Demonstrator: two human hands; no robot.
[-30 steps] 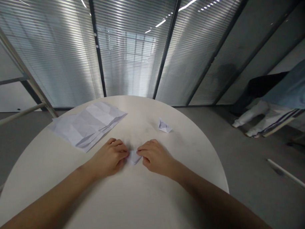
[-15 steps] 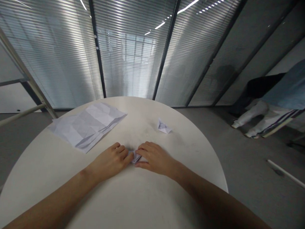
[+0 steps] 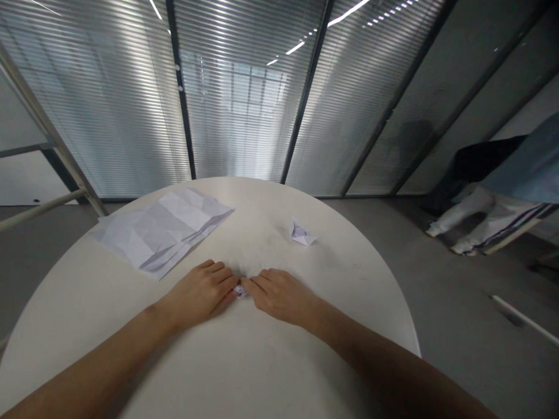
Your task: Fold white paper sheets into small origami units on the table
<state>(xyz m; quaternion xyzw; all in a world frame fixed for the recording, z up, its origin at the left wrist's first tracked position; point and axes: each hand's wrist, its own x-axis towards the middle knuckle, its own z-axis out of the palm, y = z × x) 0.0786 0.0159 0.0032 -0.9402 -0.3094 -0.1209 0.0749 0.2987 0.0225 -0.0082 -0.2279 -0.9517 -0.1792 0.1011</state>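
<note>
A small folded piece of paper (image 3: 241,290) lies on the white round table (image 3: 267,369), mostly hidden by my fingers. My left hand (image 3: 205,293) is closed on its left side, with the fingers curled and pressed together. From the right, my right hand (image 3: 279,296) reaches in, its fingers bent and the index fingertip pressing at the paper's upper edge. The two hands nearly meet over it. Farther back on the right stands a small folded paper shape (image 3: 301,233), touched by neither hand.
Creased white paper sheets (image 3: 170,225) lie at the table's back left. Beyond the table runs a glass partition with blinds (image 3: 239,101). A pale metal frame (image 3: 41,212) stands at the left. On the right, a person (image 3: 503,195) in light trousers is near the wall.
My right hand has shifted its grip, its index finger now reaching to the paper's top edge. Less of the folded paper shows, and it sits slightly farther left.
</note>
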